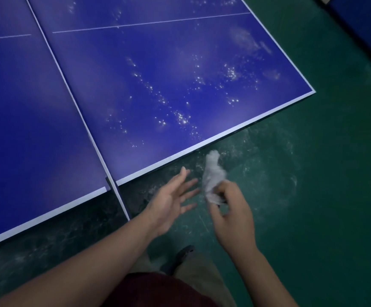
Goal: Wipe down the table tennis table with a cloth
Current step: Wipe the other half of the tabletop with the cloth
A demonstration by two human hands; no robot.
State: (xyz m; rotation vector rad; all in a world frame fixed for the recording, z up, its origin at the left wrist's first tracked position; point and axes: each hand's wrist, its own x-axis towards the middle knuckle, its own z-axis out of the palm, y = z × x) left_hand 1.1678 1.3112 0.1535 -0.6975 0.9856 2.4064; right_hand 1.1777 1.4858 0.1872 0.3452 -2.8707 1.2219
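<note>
The blue table tennis table [118,89] fills the upper left, with white edge lines. Water droplets [180,118] are scattered over its right half. Off the table's near edge, above the floor, my right hand [231,213] pinches a crumpled white cloth [213,173] that sticks upward from my fingers. My left hand [171,200] hovers just left of the cloth with its fingers spread and holds nothing. Neither hand touches the table.
A net line [76,100] runs diagonally between the two table halves, ending at a bracket [111,185] on the near edge. The green floor [313,173] is scuffed and wet-looking beside the table. A dark blue barrier [366,23] stands at top right. My shoe [182,255] shows below.
</note>
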